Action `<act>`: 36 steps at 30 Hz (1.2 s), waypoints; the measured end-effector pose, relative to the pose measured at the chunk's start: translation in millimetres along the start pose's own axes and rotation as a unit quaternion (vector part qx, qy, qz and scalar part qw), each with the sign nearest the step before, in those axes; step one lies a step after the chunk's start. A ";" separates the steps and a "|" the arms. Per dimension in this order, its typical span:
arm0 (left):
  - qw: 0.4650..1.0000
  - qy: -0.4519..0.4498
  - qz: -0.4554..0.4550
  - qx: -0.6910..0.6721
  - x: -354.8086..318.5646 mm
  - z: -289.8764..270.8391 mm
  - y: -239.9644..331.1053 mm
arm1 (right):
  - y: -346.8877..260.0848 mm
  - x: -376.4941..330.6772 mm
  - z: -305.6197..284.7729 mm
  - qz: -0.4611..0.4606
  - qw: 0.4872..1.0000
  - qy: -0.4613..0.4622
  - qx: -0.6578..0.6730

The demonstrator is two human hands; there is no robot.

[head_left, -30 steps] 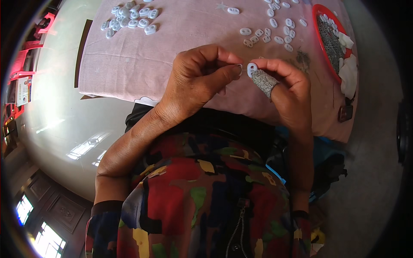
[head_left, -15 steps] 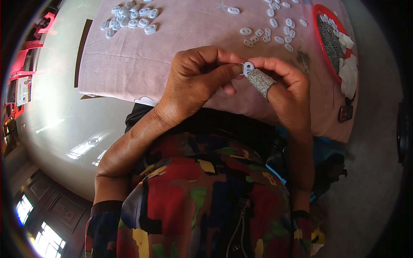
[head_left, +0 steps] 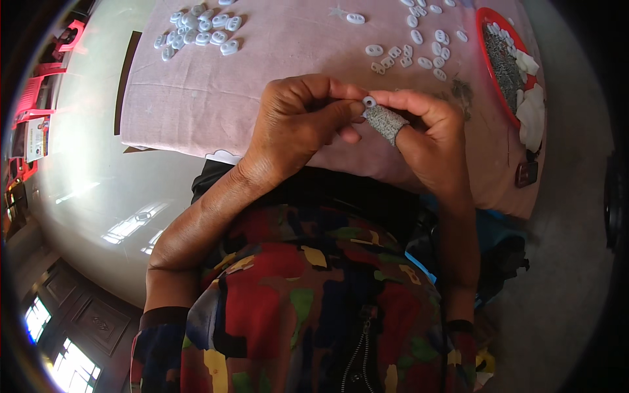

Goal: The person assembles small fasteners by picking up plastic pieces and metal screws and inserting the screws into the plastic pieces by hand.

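Note:
Both my hands meet above the near part of the cloth-covered table. Between their fingertips is a small white plastic piece [head_left: 369, 103] with a round hole showing at its upper end. My left hand [head_left: 291, 128] pinches its left side with thumb and forefinger. My right hand [head_left: 436, 141] grips it from the right, the thumb pressed against it and covering its lower part. A speckled grey knitted sleeve [head_left: 388, 126] wraps that thumb. Whether something smaller is held between the fingers is hidden.
A pile of white oval pieces [head_left: 196, 29] lies far left on the pink tablecloth [head_left: 196, 98]. Several loose ovals [head_left: 425, 63] and smaller pieces [head_left: 387, 62] lie far right. A red basin [head_left: 487, 71] holds small grey metal-looking parts, beside white cloth [head_left: 531, 114] and a dark device [head_left: 526, 173].
My right hand has shifted slightly left, and its thumb now covers more of the white piece. Only its upper hole shows clearly. My left hand has hardly moved.

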State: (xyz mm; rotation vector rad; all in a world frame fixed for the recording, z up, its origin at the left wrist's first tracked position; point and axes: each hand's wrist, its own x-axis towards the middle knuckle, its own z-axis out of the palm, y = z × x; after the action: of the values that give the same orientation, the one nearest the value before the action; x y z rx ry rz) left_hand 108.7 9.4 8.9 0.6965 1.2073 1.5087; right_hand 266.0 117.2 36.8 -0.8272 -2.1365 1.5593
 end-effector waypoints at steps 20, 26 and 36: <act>0.994 -0.003 -0.099 -0.039 3.7 1.8 14.7 | -12.5 1.7 8.9 -0.243 0.908 0.091 -0.329; 0.993 -0.048 -0.107 -0.013 5.5 -2.5 17.5 | -15.7 -1.2 9.7 -0.256 0.902 0.085 -0.336; 0.995 -0.005 -0.092 -0.039 1.1 1.7 10.5 | -16.8 3.2 7.3 -0.245 0.875 0.056 -0.414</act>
State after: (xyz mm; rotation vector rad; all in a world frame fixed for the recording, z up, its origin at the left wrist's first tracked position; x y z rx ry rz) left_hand 106.2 11.5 19.0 0.5252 1.1653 1.3890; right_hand 255.2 110.3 50.2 -0.4936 -2.6396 0.3012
